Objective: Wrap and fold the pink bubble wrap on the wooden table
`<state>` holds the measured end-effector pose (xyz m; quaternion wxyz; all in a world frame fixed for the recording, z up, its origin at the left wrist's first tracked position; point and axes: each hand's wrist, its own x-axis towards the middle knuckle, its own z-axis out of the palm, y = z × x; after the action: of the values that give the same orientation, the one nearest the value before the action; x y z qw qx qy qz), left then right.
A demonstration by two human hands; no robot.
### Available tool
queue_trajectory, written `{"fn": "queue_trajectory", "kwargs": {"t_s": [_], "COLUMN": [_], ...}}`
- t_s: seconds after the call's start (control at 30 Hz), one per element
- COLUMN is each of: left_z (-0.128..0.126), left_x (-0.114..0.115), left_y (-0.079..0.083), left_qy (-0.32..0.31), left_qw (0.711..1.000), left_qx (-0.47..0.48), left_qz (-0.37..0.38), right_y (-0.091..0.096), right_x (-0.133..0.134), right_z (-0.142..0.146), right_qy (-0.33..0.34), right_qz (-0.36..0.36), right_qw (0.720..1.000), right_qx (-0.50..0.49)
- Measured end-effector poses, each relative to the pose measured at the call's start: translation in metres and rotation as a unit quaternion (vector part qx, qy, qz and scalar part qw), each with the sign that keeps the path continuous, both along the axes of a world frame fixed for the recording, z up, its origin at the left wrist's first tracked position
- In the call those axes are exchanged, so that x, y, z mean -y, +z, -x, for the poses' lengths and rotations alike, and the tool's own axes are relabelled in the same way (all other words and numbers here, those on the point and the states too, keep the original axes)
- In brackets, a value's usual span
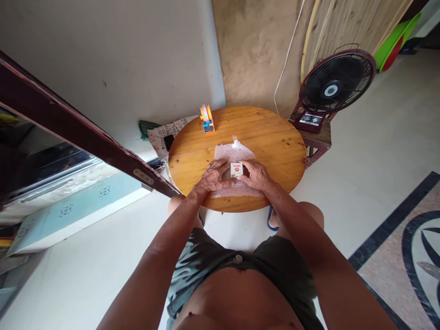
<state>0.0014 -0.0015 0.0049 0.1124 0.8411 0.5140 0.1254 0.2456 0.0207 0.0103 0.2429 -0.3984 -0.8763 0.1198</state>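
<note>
Item: small white box (236,170) with a red mark, near the table's (282,151) near edge, on a bubble wrap sheet (233,153). Left hand (215,178) and right hand (256,175) each kept a grip grasping it. Far edge: orange tape dispenser (207,119).

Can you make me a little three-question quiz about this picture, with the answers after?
1. True or false: the small white box lies on the bubble wrap.
2. What stands at the far edge of the round wooden table? A) an orange tape dispenser B) a cup C) a book
3. Which hands touch the box?

Key:
1. True.
2. A.
3. Both: the left hand and the right hand meet at it, fingers partly curled.
</note>
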Motion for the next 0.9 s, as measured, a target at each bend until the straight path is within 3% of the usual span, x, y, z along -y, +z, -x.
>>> {"fn": "queue_trajectory", "kwargs": {"t_s": [0.23,0.9], "left_z": [0.002,0.0], "left_x": [-0.002,-0.002], "left_y": [-0.004,-0.002], "left_qy": [-0.006,-0.01], "left_qw": [1.0,1.0], "left_qx": [0.007,0.023], "left_qz": [0.002,-0.005], "right_y": [0.0,-0.016], "right_x": [0.0,-0.009], "right_z": [0.0,0.002], "right_qy": [-0.007,0.004], "right_qz": [0.006,-0.066], "right_qw": [1.0,0.998], "right_qx": [-0.01,-0.021]}}
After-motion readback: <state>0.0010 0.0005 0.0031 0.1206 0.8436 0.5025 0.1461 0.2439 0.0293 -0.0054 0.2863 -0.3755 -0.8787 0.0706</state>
